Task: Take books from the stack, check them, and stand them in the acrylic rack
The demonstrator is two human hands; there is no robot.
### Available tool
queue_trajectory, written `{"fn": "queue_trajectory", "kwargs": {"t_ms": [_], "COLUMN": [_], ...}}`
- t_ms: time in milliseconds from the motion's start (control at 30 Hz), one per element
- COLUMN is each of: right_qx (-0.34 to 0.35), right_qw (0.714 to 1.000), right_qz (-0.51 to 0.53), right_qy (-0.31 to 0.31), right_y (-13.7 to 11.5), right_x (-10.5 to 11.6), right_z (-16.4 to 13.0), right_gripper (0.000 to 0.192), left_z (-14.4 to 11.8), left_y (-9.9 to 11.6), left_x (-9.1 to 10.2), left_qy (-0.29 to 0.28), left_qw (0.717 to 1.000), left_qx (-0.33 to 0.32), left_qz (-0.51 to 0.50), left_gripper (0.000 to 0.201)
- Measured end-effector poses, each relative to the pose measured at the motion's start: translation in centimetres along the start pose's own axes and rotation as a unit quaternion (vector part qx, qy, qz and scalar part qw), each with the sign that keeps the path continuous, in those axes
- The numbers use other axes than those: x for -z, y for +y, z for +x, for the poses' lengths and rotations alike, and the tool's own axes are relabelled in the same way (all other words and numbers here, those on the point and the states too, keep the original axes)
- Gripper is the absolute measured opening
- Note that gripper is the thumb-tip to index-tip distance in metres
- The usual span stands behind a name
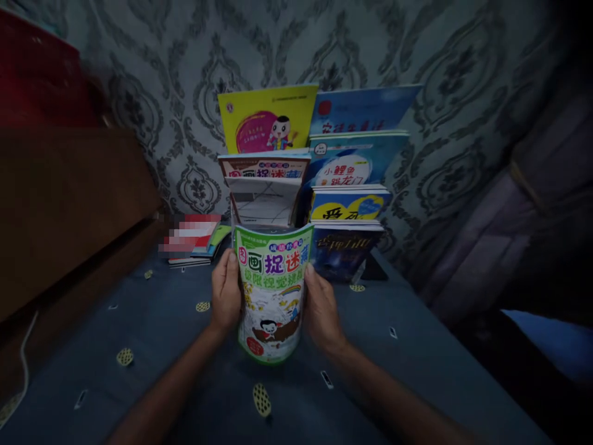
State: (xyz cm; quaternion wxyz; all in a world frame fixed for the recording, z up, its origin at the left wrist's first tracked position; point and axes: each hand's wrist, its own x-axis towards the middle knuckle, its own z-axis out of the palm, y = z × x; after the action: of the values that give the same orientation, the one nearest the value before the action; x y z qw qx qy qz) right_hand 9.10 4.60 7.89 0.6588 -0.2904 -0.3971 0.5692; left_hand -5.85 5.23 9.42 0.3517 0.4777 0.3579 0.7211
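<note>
Green picture book [271, 290] stands upright between our hands, its lower edge just above the blue bedspread [152, 327], directly in front of a tiered rack of books [319, 185] set against the patterned wall [185, 93]. We have our left hand [225, 293] closed around its left edge and our right hand [320, 308] closed around its right edge, fingers wrapped behind the cover. Off to our left, a small stack of flat books [197, 244] lies on the bedspread beside a wooden headboard [69, 204].
</note>
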Motion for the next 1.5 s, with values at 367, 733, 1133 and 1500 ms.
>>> {"fn": "queue_trajectory", "kwargs": {"t_ms": [367,733,1133,1500], "right_qx": [0.021,-0.13,-0.029,-0.031], "right_qw": [0.996,0.978,0.947,0.931], "right_qz": [-0.091,-0.144,-0.307,-0.329], "right_qy": [0.004,-0.072,-0.096,-0.154], "right_y": [3.2,2.0,5.3,5.4], "right_x": [3.1,3.7,7.5,6.9], "right_z": [-0.2,-1.4,-1.3,-2.4], "right_gripper": [0.041,0.043,0.027,0.025], "left_z": [-0.4,3.1,-8.3,-10.6], "left_y": [-1.2,-0.2,1.6,2.7], "left_x": [2.8,8.0,7.7,6.5], "left_qy": [0.009,-0.216,-0.451,-0.456], "left_qw": [0.999,0.905,0.641,0.6], "left_qx": [0.034,0.273,-0.044,-0.104], "left_qz": [0.036,0.243,0.62,0.649], "left_gripper": [0.047,0.05,0.036,0.022]}}
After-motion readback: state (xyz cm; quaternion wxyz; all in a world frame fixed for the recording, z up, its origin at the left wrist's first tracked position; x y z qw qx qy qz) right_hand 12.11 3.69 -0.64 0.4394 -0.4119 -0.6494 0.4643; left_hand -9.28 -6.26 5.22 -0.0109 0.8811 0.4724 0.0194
